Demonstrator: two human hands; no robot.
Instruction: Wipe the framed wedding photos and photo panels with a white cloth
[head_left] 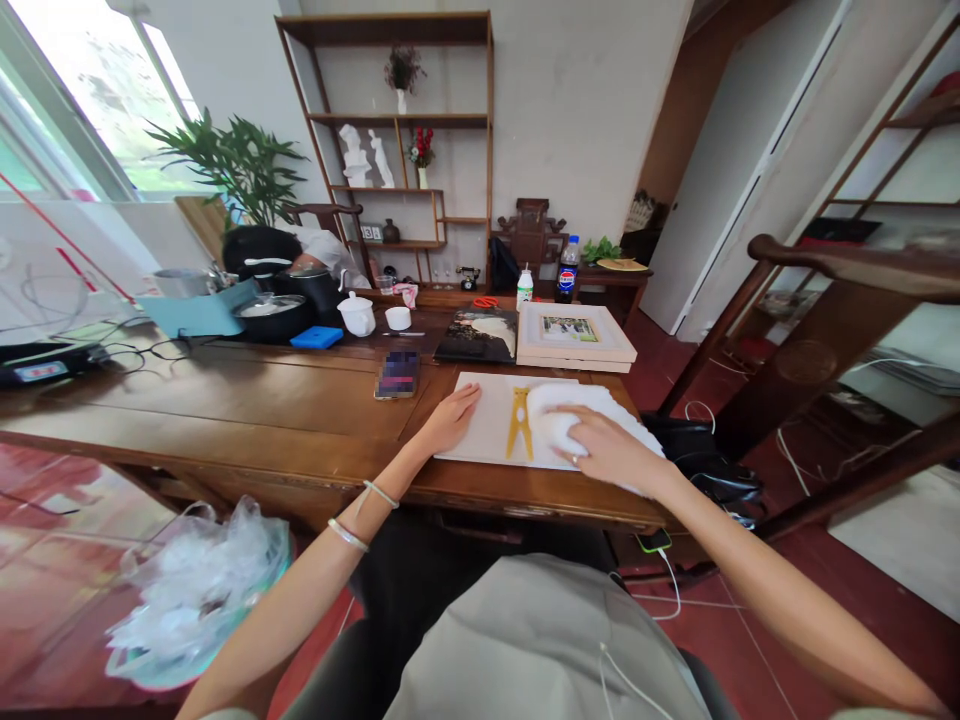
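A white board [487, 425] lies flat near the front edge of the wooden table [285, 420], with a yellow figure [518, 422] on it. My left hand [450, 420] rests flat on the board's left edge, fingers stretched out. My right hand [607, 450] is curled over a wad of white cloth or paper [559, 428], pressing it on the board's right part, just right of the yellow figure.
A phone [397, 374] lies left of the board. Behind it lie a dark picture [478, 335] and a stack of white frames [574, 337], then bottles [568, 268], bowls and pots [270, 315]. A bin with a plastic bag [196, 590] stands at lower left, a wooden chair [840, 330] at right.
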